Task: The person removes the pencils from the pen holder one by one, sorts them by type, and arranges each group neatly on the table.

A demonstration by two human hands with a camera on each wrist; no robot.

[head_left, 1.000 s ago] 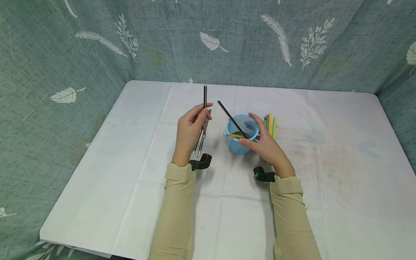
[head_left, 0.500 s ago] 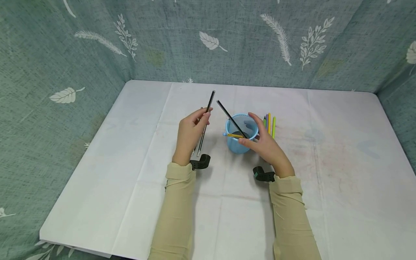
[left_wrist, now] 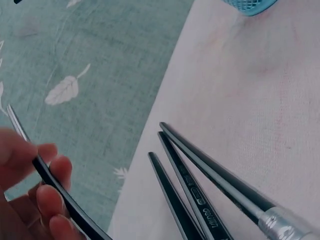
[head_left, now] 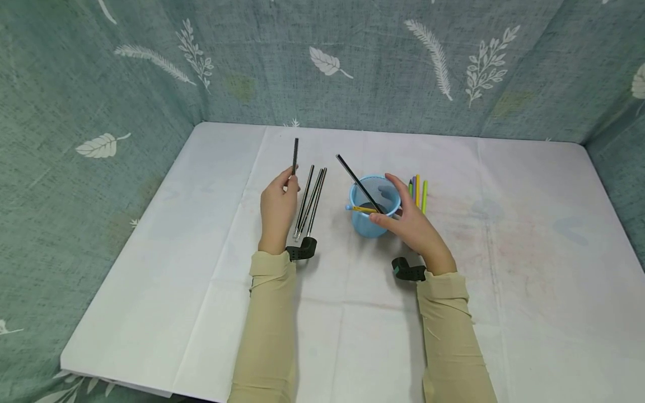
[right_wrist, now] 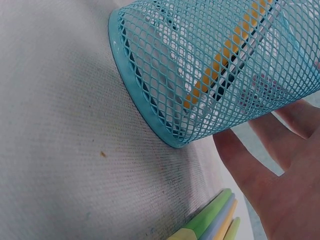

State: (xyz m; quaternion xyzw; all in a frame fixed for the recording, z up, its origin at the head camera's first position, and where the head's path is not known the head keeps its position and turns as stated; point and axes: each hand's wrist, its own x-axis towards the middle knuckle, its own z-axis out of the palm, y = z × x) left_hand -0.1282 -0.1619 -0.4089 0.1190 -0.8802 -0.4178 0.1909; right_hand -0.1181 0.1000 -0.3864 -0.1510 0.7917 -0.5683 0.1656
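Note:
Upright between my left thumb and fingers [head_left: 280, 204], a slim faceted black pencil [head_left: 295, 154] points away from me. Only its upper part shows in the head view; the left wrist view shows more of its shaft [left_wrist: 70, 197]. Just to the right, several similar black pencils [head_left: 313, 196] with silvery near ends lie side by side on the table. My right hand [head_left: 415, 229] grips a light-blue mesh pen cup [head_left: 369, 228], its thumb and fingers around the side and rim. Leaning inside the cup are another black pencil [head_left: 355, 178] and a yellow pencil [head_left: 364, 210] with a blue end.
Behind my right hand lie several coloured pencils [head_left: 417, 193], green, purple and yellow. A white cloth [head_left: 529, 313] covers the table, with a grey-green leaf-patterned curtain [head_left: 373, 73] at the back and sides. Each wrist carries a black camera mount [head_left: 302, 249].
My left hand has shifted left, away from above the lying pencils, taking its black pencil with it. That pencil leaned right half a second ago and now stands nearly straight. My right hand stays put.

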